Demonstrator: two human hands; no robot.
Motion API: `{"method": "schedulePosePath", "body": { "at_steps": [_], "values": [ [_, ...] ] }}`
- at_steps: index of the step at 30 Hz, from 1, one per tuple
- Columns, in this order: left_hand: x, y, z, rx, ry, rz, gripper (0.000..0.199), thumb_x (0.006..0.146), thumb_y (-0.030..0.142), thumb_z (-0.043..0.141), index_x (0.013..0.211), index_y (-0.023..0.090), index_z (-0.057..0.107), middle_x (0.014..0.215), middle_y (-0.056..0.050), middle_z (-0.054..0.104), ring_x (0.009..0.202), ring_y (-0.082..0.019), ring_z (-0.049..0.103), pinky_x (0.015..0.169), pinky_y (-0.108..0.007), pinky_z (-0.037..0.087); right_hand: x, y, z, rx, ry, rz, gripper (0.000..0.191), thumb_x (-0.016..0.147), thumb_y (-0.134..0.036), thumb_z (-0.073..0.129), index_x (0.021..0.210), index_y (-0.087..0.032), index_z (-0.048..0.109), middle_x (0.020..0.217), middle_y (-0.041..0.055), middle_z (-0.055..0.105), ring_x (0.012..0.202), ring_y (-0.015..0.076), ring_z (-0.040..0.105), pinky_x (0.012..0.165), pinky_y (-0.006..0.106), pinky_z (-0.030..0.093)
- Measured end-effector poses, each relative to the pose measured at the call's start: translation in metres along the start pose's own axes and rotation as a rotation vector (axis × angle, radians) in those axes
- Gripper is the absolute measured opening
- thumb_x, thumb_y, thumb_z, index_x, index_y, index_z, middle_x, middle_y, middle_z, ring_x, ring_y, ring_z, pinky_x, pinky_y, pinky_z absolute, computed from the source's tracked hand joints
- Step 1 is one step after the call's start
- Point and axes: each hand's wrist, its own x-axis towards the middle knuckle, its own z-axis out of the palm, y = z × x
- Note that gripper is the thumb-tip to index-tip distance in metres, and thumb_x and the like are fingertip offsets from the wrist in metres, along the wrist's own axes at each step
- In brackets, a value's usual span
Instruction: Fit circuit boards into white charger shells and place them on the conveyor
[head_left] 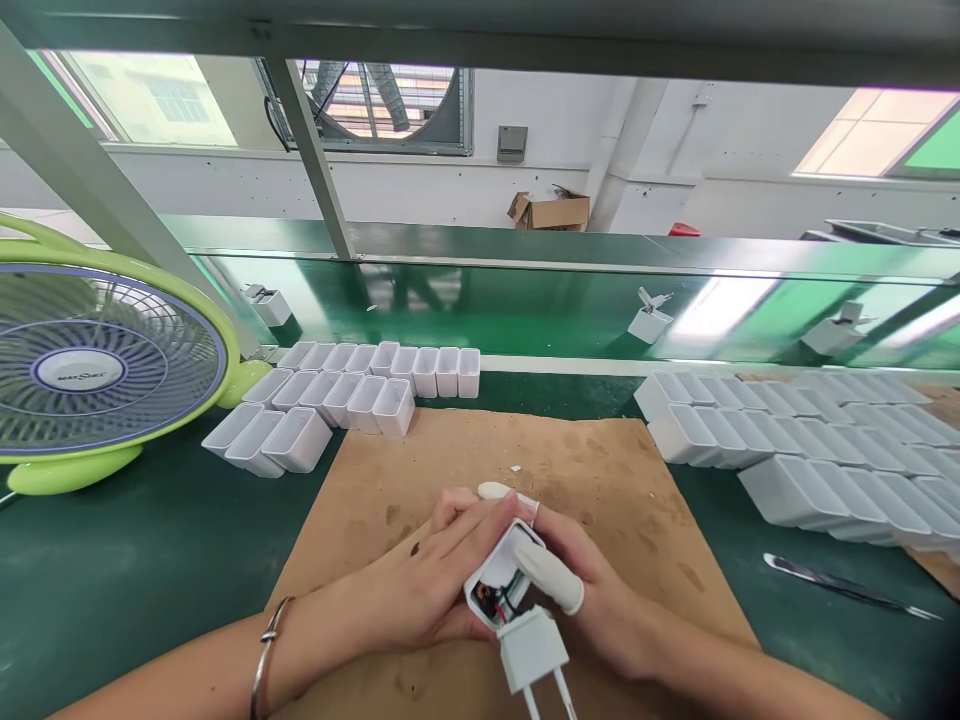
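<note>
Cradling charger housing (501, 588), between left hand (405, 570), right hand (596, 615)

A white factory wall (390, 190) rises behind a green conveyor line (480, 240), an exhaust fan (375, 105) set into it. A cardboard box (551, 210) stands beside a white pillar (626, 150), as daylight enters through windows (150, 100) at left and right.

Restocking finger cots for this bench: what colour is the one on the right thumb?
The finger cot is creamy off-white, and it shows best in the head view.
</note>
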Motion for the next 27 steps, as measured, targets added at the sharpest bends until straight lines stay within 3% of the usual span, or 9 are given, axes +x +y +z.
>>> {"method": "schedulePosePath", "body": {
  "at_steps": [7,13,16,19,21,23,25,27],
  "values": [
    [0.006,0.009,0.001,0.059,-0.07,0.008,0.084,0.096,0.053,0.04,0.152,0.01,-0.006,0.129,-0.02,0.054,0.111,-0.027,0.05,0.097,-0.035,0.043,-0.003,0.006,0.004,-0.15,0.174,-0.075,0.035,0.088,-0.051,0.053,0.083,-0.016,0.06,0.08,0.0036,0.059,0.076,0.0157,0.053,0.07,0.026,0.049],
    [0.004,0.003,0.0,-0.069,-0.084,-0.047,0.071,0.099,0.049,0.034,0.152,0.015,0.001,0.133,-0.018,0.051,0.105,-0.025,0.052,0.091,-0.033,0.047,-0.002,0.004,-0.003,-0.168,0.096,-0.056,0.039,0.09,-0.051,0.049,0.098,-0.016,0.065,0.09,0.006,0.063,0.084,0.0196,0.058,0.077,0.031,0.051],
    [0.004,0.0,-0.002,-0.154,-0.055,-0.046,0.067,0.101,0.045,0.033,0.152,0.016,0.001,0.134,-0.018,0.05,0.108,-0.024,0.053,0.093,-0.034,0.045,-0.005,0.008,-0.01,-0.217,0.047,-0.193,0.042,0.09,-0.052,0.05,0.113,-0.019,0.062,0.103,0.0077,0.063,0.098,0.0233,0.059,0.088,0.037,0.051],
    [0.002,-0.002,-0.002,-0.221,0.058,-0.03,0.068,0.102,0.044,0.032,0.152,0.016,-0.003,0.142,-0.02,0.043,0.116,-0.026,0.053,0.096,-0.04,0.044,-0.008,0.013,-0.016,-0.289,0.076,-0.367,0.049,0.092,-0.041,0.053,0.138,-0.028,0.041,0.131,0.0095,0.055,0.118,0.0228,0.055,0.102,0.041,0.045],
    [0.0,-0.003,-0.002,-0.24,0.101,-0.079,0.068,0.101,0.048,0.033,0.153,0.017,0.001,0.149,-0.021,0.032,0.13,-0.03,0.042,0.102,-0.047,0.04,-0.008,0.014,-0.018,-0.382,0.08,-0.479,0.054,0.092,-0.026,0.054,0.142,-0.033,0.033,0.139,0.0091,0.049,0.125,0.0201,0.051,0.105,0.039,0.043],
    [0.0,-0.002,-0.003,-0.277,0.123,-0.158,0.069,0.098,0.056,0.03,0.153,0.02,0.009,0.155,-0.018,0.019,0.142,-0.034,0.022,0.108,-0.055,0.034,-0.006,0.013,-0.019,-0.468,0.066,-0.549,0.047,0.091,-0.016,0.053,0.135,-0.033,0.044,0.135,0.0081,0.053,0.123,0.019,0.052,0.104,0.038,0.044],
    [0.001,0.0,-0.004,-0.346,0.111,-0.247,0.069,0.096,0.061,0.025,0.152,0.021,0.016,0.157,-0.015,0.011,0.146,-0.035,0.007,0.11,-0.056,0.033,-0.002,0.011,-0.019,-0.405,0.065,-0.467,0.034,0.09,-0.017,0.056,0.122,-0.029,0.056,0.126,0.0071,0.058,0.115,0.018,0.057,0.099,0.036,0.047],
    [0.003,0.0,-0.003,-0.43,0.081,-0.328,0.07,0.095,0.063,0.023,0.151,0.02,0.021,0.156,-0.016,0.012,0.145,-0.035,0.007,0.107,-0.053,0.039,0.002,0.009,-0.018,-0.145,0.052,-0.248,0.021,0.089,-0.023,0.062,0.11,-0.025,0.061,0.113,0.0051,0.063,0.1,0.0149,0.061,0.086,0.028,0.052]
  ]
}}
